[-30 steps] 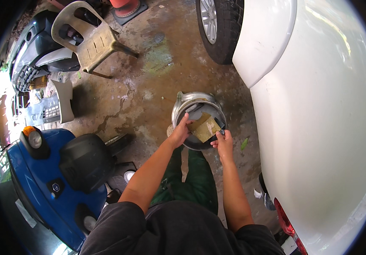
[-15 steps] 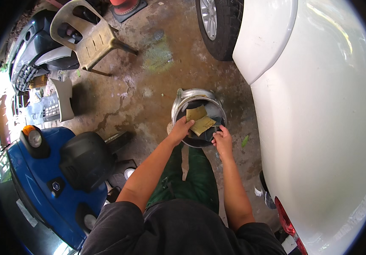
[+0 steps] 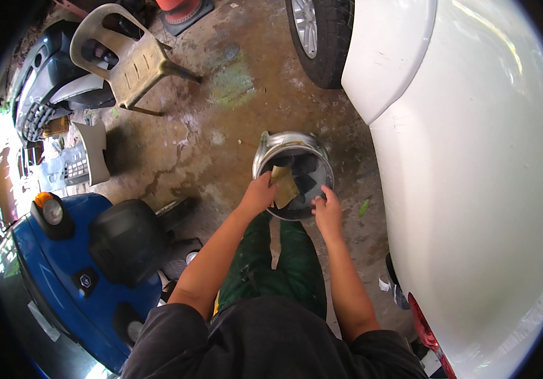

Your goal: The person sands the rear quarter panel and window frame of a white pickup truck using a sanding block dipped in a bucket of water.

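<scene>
A small dark diamond-shaped badge [image 3: 86,278] sits on the blue scooter [image 3: 44,265] body at the lower left. A pale strip-shaped sticker [image 3: 44,321] lies lower on the same blue panel, near the picture's rim. No packages, signs or screens can be made out anywhere else.

The wheel rim [image 3: 293,174] was shiny silver with a black centre; the sheet [image 3: 283,187] inside was tan. The scooter [image 3: 63,265] was blue, the car [image 3: 473,189] white, the chair [image 3: 126,57] beige.
</scene>
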Motion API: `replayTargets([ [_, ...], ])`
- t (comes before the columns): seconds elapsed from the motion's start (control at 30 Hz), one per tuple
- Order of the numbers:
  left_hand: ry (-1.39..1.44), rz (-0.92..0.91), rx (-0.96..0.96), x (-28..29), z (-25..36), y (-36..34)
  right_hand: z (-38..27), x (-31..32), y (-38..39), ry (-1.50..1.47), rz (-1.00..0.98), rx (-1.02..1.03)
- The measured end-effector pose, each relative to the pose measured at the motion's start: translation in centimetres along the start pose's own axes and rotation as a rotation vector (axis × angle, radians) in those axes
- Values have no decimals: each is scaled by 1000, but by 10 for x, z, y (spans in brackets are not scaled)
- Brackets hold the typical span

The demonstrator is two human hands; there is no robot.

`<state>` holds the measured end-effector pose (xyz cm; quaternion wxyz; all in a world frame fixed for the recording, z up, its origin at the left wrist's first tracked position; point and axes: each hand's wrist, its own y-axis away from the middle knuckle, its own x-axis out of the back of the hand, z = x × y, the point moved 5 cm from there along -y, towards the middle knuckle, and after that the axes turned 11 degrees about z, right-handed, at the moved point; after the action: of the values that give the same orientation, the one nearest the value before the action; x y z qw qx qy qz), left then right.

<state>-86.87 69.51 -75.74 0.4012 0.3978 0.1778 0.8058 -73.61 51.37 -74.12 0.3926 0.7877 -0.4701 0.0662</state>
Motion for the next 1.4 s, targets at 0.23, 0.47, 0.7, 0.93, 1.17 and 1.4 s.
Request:
replayTargets([
  [0.23,-435,-33,-283,-52,8,-9,-14,-42,-46,253,-14,226],
  [0.47,-419,135,-598,-32,25,26,2,22,71,153,30,486],
  [0.7,-736,45,-964,8,-22,67,182,133,172,319,94,-108],
  [0.93,-809,34,-875,-5,-6,96,447,184,330,159,244,-985],
  [1.17,-668,209,-978,-102,14,162,547,184,433,-94,442,-802],
  [1.4,-645,128,-818,-234,14,249,659,180,518,-193,545,-752],
])
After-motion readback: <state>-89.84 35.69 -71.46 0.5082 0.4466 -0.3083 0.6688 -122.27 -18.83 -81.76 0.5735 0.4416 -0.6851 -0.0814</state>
